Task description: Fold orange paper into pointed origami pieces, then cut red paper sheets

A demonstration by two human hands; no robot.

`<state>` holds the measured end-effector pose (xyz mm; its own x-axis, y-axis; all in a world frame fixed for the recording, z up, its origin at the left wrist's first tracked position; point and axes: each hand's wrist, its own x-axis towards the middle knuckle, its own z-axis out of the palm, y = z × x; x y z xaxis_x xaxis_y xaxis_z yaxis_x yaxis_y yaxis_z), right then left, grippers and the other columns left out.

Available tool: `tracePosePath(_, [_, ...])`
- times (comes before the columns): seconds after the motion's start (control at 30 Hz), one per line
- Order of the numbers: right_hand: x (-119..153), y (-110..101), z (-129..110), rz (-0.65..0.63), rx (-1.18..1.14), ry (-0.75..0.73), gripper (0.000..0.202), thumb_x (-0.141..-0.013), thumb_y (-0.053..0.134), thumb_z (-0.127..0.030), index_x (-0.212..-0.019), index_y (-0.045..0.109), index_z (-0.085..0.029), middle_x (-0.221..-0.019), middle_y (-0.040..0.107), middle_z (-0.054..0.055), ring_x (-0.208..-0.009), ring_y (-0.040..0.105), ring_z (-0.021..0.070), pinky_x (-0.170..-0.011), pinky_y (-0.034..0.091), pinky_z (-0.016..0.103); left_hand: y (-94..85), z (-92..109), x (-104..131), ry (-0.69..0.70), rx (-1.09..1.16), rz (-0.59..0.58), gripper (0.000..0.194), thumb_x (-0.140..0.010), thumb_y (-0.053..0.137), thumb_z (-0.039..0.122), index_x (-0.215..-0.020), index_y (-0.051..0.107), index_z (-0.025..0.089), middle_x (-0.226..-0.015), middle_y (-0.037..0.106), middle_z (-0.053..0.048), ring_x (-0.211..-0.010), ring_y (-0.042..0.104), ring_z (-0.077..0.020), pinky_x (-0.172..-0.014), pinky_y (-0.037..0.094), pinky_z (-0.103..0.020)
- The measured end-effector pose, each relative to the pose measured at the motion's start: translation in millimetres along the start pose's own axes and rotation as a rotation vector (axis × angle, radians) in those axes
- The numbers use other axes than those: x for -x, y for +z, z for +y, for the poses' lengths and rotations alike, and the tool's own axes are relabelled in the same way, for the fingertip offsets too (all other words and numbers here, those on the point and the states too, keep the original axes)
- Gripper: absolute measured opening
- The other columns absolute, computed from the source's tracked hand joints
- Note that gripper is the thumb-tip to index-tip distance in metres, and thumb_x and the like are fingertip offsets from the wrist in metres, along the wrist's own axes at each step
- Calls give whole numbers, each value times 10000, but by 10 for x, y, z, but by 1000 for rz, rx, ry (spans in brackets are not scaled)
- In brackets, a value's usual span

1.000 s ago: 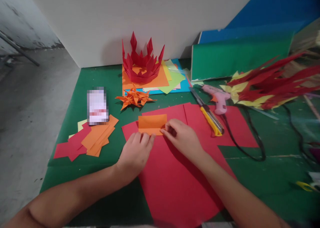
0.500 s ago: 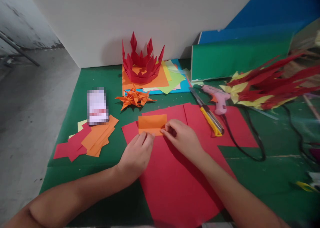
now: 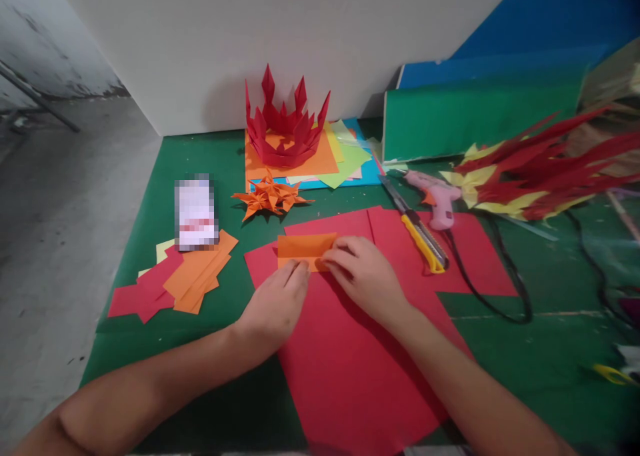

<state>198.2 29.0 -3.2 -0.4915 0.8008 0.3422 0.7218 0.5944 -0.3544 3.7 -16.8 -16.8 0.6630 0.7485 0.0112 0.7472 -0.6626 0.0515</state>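
Note:
A creased piece of orange paper [image 3: 305,245] lies on the large red sheets, its upper part tilted up along a horizontal fold. My left hand [image 3: 277,299] has its fingers closed on the lower edge of the paper. At the right end, my right hand [image 3: 363,269] pinches the paper between thumb and bent fingers; that corner is hidden behind them. Beyond the paper sits a cluster of folded orange paper stars [image 3: 270,197]. The red sheet [image 3: 360,363] spreads under both hands toward me.
A red folded-paper crown [image 3: 285,151] stands on coloured sheets at the back. To the right are a yellow utility knife [image 3: 417,233], blade out, a pink glue gun [image 3: 437,196] with its cord, and red-yellow paper streamers [image 3: 540,169]. Orange strips [image 3: 200,273] lie left, beside a blurred-out rectangle [image 3: 195,209].
The upper part of the orange paper looks shorter and more tilted. My right fingers have shifted slightly left and curl over its right end; my left hand has barely moved.

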Motion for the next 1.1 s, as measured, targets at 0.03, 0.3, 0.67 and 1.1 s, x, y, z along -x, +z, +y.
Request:
tracePosePath(0.03, [5,-11,-2,10,58,-97,221,-916,438,-160,-828,636,-206,-817,597,61,-754,496,180,-666,357,308,2,-6,-1,-2,21,0,512,-839,255,22,-1327,409,-4,-1335,512,-210,-1219,510,-283,-991,474,-416])
tracePosePath(0.3, [14,-103,12,-66,169,-308,318,-916,408,-151,-824,699,-239,-774,630,40,-750,451,183,-710,316,341,-124,4,-40,-56,59,-39,482,-840,308,22,-1303,433,72,-1264,559,-164,-1208,525,-236,-954,492,-351])
tracePosePath(0.67, [-10,-156,175,-67,61,-225,321,-856,447,-103,-671,678,-228,-660,619,27,-720,445,179,-661,287,345,-241,-113,-62,-36,74,-19,266,-879,381,68,-1052,579,105,-996,601,-111,-874,581,-203,-717,508,-312])
tracePosePath(1.1, [9,-139,288,-51,31,-227,317,-782,430,-70,-595,631,-228,-633,639,25,-692,480,190,-642,345,349,-224,-69,-2,-74,-160,127,263,-845,432,78,-1006,636,118,-769,549,-68,-673,513,-190,-605,406,-333])
